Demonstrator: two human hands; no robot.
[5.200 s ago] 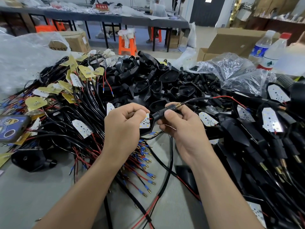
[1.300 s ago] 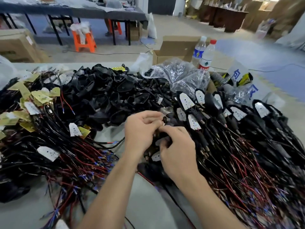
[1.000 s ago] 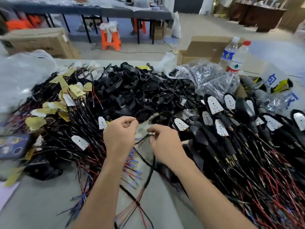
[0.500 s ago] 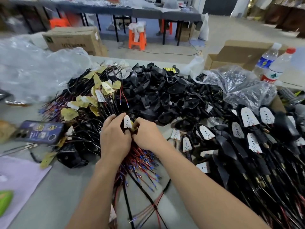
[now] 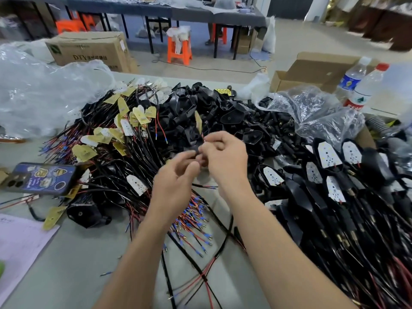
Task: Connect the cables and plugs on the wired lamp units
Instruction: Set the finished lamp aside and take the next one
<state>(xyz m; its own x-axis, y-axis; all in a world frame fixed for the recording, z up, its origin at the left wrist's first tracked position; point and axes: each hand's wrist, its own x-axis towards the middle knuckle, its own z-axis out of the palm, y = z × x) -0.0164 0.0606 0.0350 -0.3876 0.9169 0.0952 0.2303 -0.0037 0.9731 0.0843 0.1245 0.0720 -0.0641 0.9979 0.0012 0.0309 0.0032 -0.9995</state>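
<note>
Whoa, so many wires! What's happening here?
A person is wiring up little lamps. Both hands are raised over the table. The left hand and right hand pinch one thin cable between them. Loose cables with yellow boards are heaped on the left, black shells in the middle, and lamps with white boards on the right. It is too blurry to tell whether this cable is plugged in yet.

On the table (image 5: 73, 264), wired boards (image 5: 124, 152) lie heaped at the left, housings (image 5: 211, 114) behind the middle, and lamp units (image 5: 334, 186) at the right. A phone (image 5: 42, 178) rests left of the boards, and bottles (image 5: 356, 85) stand behind at the right. Above the middle, the left hand (image 5: 176, 181) and right hand (image 5: 225, 157) pinch a cable (image 5: 196, 152).
</note>
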